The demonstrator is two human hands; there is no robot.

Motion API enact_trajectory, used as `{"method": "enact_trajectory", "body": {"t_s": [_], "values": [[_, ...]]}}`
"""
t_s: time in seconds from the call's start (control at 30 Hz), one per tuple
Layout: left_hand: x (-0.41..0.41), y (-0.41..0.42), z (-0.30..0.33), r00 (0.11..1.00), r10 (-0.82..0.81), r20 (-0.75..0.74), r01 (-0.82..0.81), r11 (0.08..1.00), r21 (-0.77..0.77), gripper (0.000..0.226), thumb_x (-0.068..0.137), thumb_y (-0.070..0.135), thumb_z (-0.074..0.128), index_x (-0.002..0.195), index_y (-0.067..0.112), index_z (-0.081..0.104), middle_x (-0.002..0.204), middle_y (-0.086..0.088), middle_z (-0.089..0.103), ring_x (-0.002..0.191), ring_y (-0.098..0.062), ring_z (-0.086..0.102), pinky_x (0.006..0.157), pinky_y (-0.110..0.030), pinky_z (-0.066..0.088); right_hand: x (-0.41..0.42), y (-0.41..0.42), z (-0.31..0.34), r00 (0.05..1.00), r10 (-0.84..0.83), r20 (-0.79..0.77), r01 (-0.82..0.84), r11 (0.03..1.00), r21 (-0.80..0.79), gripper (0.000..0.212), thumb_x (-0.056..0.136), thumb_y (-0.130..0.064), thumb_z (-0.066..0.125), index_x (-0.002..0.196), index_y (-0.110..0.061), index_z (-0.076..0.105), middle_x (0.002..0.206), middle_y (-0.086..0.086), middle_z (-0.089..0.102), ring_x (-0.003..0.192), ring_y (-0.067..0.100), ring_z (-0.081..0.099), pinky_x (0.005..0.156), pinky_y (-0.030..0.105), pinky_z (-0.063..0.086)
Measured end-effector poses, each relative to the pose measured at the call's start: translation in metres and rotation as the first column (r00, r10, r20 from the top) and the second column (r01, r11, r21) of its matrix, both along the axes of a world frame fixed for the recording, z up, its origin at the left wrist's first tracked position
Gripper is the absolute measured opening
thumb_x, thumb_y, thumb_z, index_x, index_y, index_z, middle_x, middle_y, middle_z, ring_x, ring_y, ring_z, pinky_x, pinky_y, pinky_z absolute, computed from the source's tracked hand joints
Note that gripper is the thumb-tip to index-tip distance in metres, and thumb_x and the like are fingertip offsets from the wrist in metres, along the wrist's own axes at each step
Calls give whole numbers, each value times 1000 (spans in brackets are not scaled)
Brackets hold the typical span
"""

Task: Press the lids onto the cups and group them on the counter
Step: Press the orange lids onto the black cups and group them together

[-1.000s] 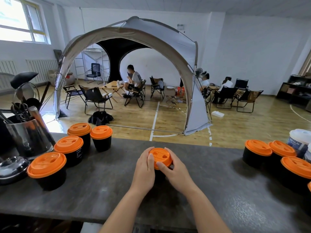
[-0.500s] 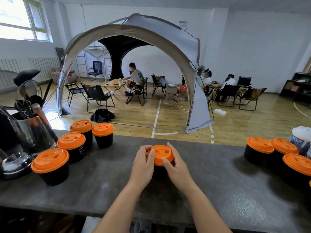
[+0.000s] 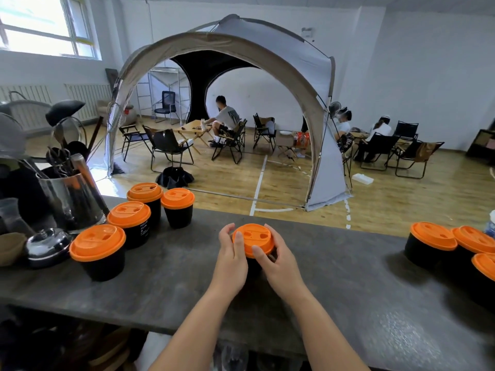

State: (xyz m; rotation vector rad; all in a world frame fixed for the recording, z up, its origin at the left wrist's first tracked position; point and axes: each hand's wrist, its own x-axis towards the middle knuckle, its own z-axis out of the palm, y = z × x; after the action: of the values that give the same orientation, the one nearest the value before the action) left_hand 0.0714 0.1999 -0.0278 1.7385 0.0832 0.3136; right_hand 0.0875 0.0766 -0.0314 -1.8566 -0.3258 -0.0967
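Note:
A black cup with an orange lid [image 3: 254, 238] stands in the middle of the dark counter [image 3: 171, 274]. My left hand [image 3: 232, 259] wraps its left side and my right hand [image 3: 278, 263] its right side, thumbs resting on the lid's rim. The cup's body is mostly hidden behind my hands. Several lidded black cups stand grouped at the left: nearest [image 3: 98, 249], middle [image 3: 130, 223], back [image 3: 145, 195] and back right [image 3: 177, 206]. More lidded cups sit at the right edge [image 3: 431, 243], [image 3: 474, 241], [image 3: 486, 266].
A shiny metal utensil holder [image 3: 71, 199] and a chrome dome [image 3: 48, 246] stand at the counter's far left. A white tub [image 3: 491, 223] peeks in at the right. Beyond the counter are a tent, folding chairs and seated people.
My view has shifted to the right, so the left cup group sits further in. My hands stay on the centre cup; the fingers have spread slightly around the lid.

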Motion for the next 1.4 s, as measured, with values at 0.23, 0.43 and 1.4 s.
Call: {"method": "enact_trajectory", "body": {"t_s": [0.23,0.43,1.4], "values": [[-17,73,-4,971,240,22,-231,953,-196,31,99,58,32,124,48,47,135,6,53,123,-9,52,105,-38,45,14,84,17,996,79,38,-80,996,41,49,87,-37,70,129,-33,43,123,-14,57,114,2,55,96,19,45],[-23,119,0,955,285,-82,-297,915,-274,27,105,40,37,132,41,42,142,6,48,131,-15,46,113,-45,38,20,139,11,995,95,41,-97,993,66,45,88,-35,69,125,-35,43,125,-11,55,118,7,52,97,21,43],[-37,150,-1,953,267,-146,-298,918,-261,42,104,20,43,145,24,37,149,2,41,137,-15,38,112,-34,33,34,191,0,997,-70,35,67,995,81,64,85,-47,68,137,-25,40,132,-7,51,120,8,50,100,27,42]]}}
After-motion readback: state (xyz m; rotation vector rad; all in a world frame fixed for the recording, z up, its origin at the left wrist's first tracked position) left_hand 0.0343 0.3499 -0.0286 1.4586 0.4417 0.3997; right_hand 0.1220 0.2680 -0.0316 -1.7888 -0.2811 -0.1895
